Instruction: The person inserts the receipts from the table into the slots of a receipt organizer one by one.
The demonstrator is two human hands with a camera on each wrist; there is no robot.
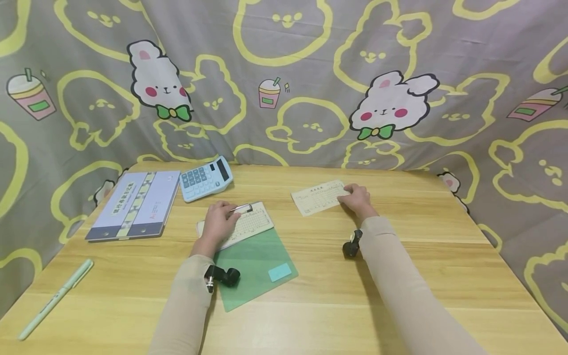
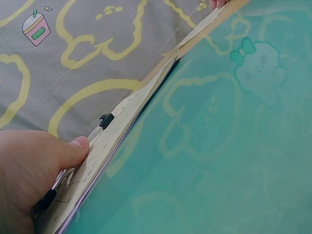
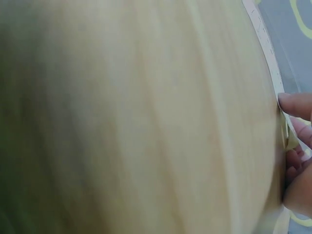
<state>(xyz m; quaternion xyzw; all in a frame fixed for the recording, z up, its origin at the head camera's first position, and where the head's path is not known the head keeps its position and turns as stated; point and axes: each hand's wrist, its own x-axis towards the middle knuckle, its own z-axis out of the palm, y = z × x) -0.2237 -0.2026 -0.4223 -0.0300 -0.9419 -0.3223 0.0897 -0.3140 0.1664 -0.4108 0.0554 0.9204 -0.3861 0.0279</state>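
My left hand [image 1: 217, 223] lies over a stack of printed forms [image 1: 253, 223] fastened in a green folder [image 1: 257, 261]. Its fingers and thumb hold the metal fastener bar [image 1: 241, 207] on top; in the left wrist view the thumb presses beside a black slider [image 2: 106, 120], the other fingers hidden. Farther right, my right hand [image 1: 356, 198] pinches the right edge of a loose printed slip [image 1: 317, 197], which lies low over the table. In the right wrist view the slip [image 3: 267, 48] shows edge-on at the thumb, with its corner curled.
A light blue calculator [image 1: 206, 178] stands behind the folder. To its left lies a lilac account book [image 1: 137, 204]. A pale green pen [image 1: 57, 298] rests near the left side of the wooden table [image 1: 333, 310]. A patterned curtain [image 1: 310, 74] hangs behind.
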